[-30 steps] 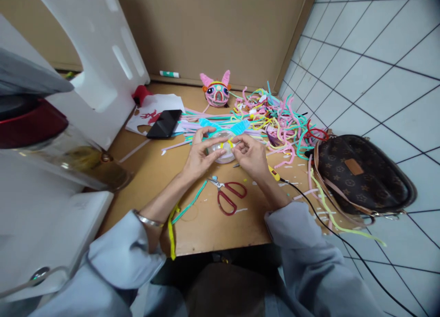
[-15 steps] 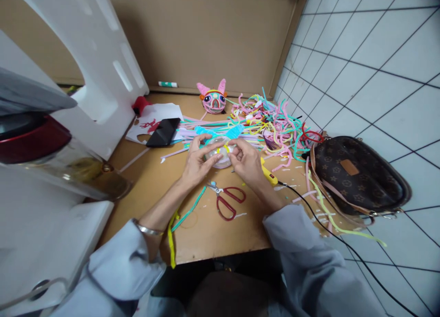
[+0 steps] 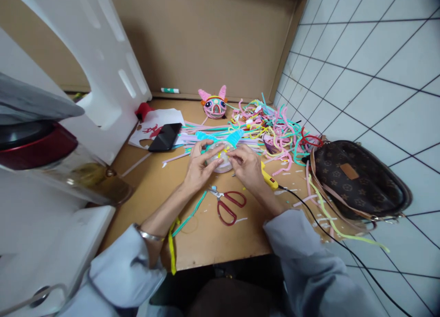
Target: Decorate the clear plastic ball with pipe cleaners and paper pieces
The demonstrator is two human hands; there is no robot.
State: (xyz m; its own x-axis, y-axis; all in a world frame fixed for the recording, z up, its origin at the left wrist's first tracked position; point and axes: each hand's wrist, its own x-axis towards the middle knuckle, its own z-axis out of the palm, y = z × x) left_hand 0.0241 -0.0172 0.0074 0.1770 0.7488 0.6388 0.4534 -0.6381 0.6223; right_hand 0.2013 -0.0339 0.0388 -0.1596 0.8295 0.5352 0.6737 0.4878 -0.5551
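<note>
Head view: The brown rectangular surface [image 3: 206,246] ends below the forearms; the brown patterned bag [image 3: 360,181] and the tangled multicoloured fuzzy stems [image 3: 283,129] bound rightward travel. The left hand [image 3: 197,170] spreads around the clear round plastic ball with turquoise ears [image 3: 224,167], apparently to steady it at mid-surface. The right hand [image 3: 248,168] has thumb and forefinger pressed together at its face, likely for fine control; any item between them cannot be confirmed. Red-handled metal scissors [image 3: 220,196] lie between the forearms, within reach but limiting low sweeps.
</note>
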